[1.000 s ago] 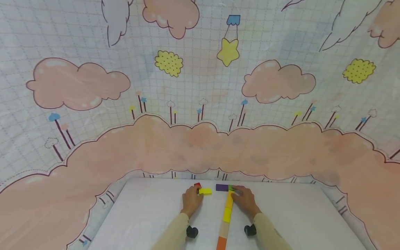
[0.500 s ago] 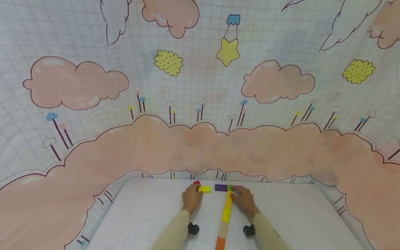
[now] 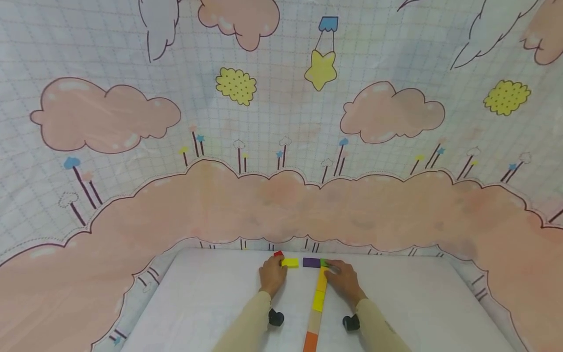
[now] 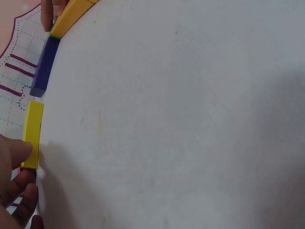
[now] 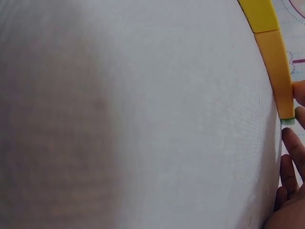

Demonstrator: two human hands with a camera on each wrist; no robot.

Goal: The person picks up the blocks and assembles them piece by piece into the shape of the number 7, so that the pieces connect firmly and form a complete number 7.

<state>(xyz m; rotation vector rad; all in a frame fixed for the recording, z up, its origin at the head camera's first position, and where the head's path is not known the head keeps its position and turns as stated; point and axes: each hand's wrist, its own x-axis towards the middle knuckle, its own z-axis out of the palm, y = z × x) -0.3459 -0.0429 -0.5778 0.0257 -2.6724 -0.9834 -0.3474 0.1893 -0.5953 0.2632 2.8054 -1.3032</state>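
My left hand (image 3: 272, 276) pinches a yellow block (image 4: 32, 129) at its near end, with the thumb on its face and a finger at the end. A red block (image 3: 278, 254) peeks out beyond those fingertips, mostly hidden. Beyond the yellow block, across a small gap and roughly in line, lies a purple block (image 3: 311, 263). A green block (image 3: 324, 262) touches its right end. My right hand (image 3: 344, 281) rests at that corner, its extended fingers by the green block and a fingertip against the side of the orange-yellow block (image 5: 277, 71).
From the corner a row runs toward me: another yellow block (image 3: 318, 301), a tan block (image 3: 314, 321) and an orange block (image 3: 310, 341). They lie on a white tabletop (image 3: 211, 293). Behind its far edge hangs a patterned cloth (image 3: 281, 210).
My left hand has shifted slightly away from me and rightward with the yellow block, bringing it closer in line with the purple block and narrowing the gap. My right hand stays nearly still.
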